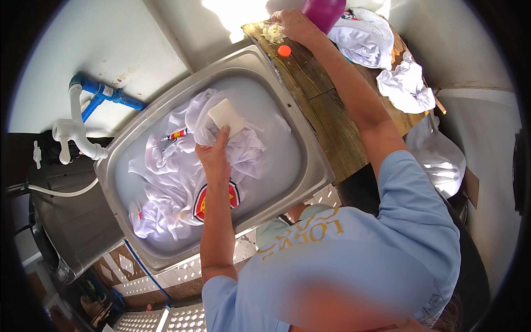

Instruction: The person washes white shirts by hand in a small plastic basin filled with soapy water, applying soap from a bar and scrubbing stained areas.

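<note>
My left hand (214,157) is closed over the basin, its thumb pressed on a cream-white bar of soap (226,117). Beneath the bar bunches a wet white garment (171,182) with a red, yellow and black badge, partly sunk in cloudy water. Stretched out to the far right, my right hand (297,25) has its fingers curled down at a pale yellow, shredded-looking clump (272,33) on the wooden counter (332,127). Its fingertips are partly hidden. An orange cap (284,51) lies just below that hand, and a purple container (323,14) stands beside it.
The steel sink (318,180) holds the water. White plastic tap (74,133) and blue pipe (99,91) stick out at its left. Bundled white clothes (365,39) and another white cloth (406,86) lie on the counter's right side. A white bag (437,155) hangs below.
</note>
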The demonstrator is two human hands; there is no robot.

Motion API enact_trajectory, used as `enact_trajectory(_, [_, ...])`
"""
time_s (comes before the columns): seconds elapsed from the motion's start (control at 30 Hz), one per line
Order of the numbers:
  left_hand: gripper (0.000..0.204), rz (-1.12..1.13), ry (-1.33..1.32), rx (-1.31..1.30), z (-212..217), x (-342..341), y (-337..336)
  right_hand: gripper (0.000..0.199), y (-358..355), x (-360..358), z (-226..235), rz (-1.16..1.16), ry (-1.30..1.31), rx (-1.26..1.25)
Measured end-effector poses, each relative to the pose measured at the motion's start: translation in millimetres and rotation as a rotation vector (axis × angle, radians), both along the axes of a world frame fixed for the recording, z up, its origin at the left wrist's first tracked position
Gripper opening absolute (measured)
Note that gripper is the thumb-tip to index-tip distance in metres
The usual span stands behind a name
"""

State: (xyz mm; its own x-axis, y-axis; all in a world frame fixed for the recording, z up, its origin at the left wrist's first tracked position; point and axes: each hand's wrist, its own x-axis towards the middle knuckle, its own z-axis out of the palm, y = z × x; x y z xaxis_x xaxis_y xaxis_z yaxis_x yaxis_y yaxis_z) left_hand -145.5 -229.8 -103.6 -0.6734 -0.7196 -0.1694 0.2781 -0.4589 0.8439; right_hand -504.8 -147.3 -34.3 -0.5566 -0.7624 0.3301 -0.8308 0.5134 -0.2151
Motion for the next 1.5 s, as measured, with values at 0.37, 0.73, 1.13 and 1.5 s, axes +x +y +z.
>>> enact_trajectory(0.37, [0.036, -0.110, 0.028, 0.052, 10.2, 0.8, -0.3, 0.036, 12.0, 198.2, -29.8, 0.170, -1.048, -0.189])
enact_trajectory(0.73, [0.037, -0.257, 0.063, 0.299, 16.4, 1.4, -3.4, 0.036, 61.6, 199.8, -55.7, 0.199, -2.136, -0.971])
enact_trajectory(1.13, [0.037, -0.360, 0.036, 0.214, 30.9, 8.9, -13.5, 0.043, 125.1, 165.7, -38.2, -0.274, -0.204, -0.348])
enact_trajectory(1.5, [0.027, -0.687, -0.208, -0.178, 101.5, -15.5, -79.7, 0.079, -13.4, 213.1, -29.0, 0.454, -1.958, -0.510])
